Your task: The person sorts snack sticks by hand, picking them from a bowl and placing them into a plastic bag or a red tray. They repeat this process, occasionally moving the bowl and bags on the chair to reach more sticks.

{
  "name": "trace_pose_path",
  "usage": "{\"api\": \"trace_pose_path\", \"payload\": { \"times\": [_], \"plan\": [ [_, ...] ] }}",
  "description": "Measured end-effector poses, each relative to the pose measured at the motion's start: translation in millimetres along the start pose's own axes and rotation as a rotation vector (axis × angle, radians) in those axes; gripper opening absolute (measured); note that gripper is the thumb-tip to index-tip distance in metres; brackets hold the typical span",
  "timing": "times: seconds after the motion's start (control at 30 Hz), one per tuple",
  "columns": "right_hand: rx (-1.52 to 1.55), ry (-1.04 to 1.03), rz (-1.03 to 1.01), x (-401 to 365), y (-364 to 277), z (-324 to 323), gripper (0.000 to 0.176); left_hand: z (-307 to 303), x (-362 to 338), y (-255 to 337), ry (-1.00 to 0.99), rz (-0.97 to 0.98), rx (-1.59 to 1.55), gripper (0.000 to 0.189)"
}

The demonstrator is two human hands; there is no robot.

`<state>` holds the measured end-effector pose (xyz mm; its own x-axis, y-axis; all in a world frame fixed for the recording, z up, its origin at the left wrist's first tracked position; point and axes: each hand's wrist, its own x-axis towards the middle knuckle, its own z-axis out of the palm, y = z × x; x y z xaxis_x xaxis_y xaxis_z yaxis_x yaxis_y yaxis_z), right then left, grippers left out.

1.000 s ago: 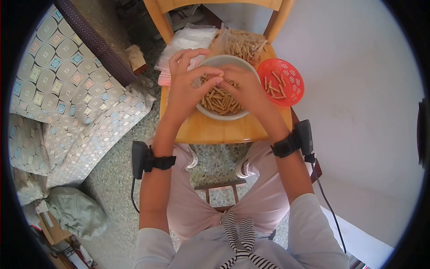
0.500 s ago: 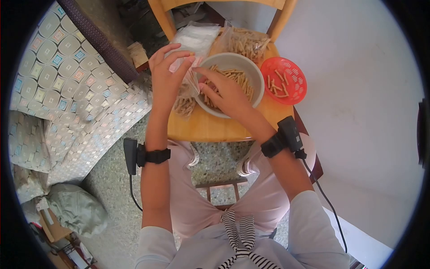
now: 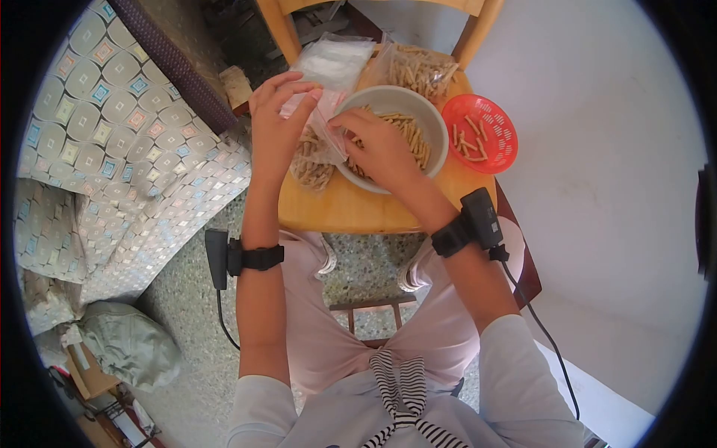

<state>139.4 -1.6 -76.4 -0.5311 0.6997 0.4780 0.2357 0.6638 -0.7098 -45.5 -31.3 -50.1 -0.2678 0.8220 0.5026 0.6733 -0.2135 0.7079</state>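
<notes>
My left hand (image 3: 281,119) is closed at the top edge of a clear plastic bag (image 3: 326,137), thumb against the fingers. From the right, my right hand (image 3: 381,146) pinches the same bag between thumb and forefinger, its wrist over a grey bowl (image 3: 439,134). Short tan stick-like pieces (image 3: 409,133) fill much of that bowl. Similar pieces (image 3: 312,166) show through the lower part of the plastic, which rests on the wooden chair seat (image 3: 351,216) left of the bowl.
A red plastic basket (image 3: 509,142) right of the bowl holds several loose pieces. Behind stand a filled clear bag (image 3: 420,72) and a stack of flat plastic bags (image 3: 334,61). The chair's backrest (image 3: 478,33) rises at the far side. Patterned cloth (image 3: 127,164) hangs at left.
My right hand has shifted slightly, drawing the bag's edge a little, and more of the plastic shows between my hands. The view has moved slightly; bowl and basket stay put.
</notes>
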Motion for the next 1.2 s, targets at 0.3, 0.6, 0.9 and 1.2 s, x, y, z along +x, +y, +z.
{"api": "trace_pose_path", "payload": {
  "times": [0.3,0.6,0.9,1.2],
  "plan": [
    [-0.091,0.015,-0.126,6.7,4.7,-12.8,0.015,3.8,4.9,-0.7,-0.079,-0.053,-0.286,0.020],
    [-0.143,-0.004,-0.107,6.9,2.2,-18.0,0.012,0.2,-5.4,-4.0,-0.189,-0.005,0.140,0.021],
    [-0.103,-0.075,0.079,8.4,13.1,-37.5,0.022,-3.7,-4.7,-3.0,-0.138,0.157,0.255,0.014],
    [-0.539,-0.441,0.192,-14.3,37.8,-32.5,0.039,-3.3,-9.0,5.9,-0.415,-0.259,0.044,0.067]
  ]
}}
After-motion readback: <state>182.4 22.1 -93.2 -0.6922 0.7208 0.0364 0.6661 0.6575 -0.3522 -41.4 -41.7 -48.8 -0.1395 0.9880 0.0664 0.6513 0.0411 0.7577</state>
